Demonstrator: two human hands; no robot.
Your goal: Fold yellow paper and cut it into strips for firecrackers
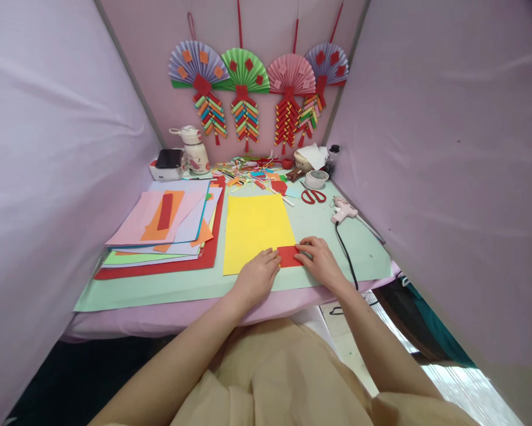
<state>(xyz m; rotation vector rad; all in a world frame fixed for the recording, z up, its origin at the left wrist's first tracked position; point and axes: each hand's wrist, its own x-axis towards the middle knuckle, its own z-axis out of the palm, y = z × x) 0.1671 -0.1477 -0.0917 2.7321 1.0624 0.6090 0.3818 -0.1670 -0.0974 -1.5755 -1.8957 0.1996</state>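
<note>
Red paper [287, 257] lies between left grip [257, 276], laid flat, and right grip [321, 259] — clamped or not, I can't tell.

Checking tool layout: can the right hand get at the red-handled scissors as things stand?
Likely yes: only bare green table cover shows between the right hand and the red-handled scissors, though it must leave the red paper first.

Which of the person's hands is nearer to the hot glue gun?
Right. The right hand is at the red paper's right end, nearer the person than the hot glue gun and left of it; the left hand is farther left, at the paper's left end.
</note>
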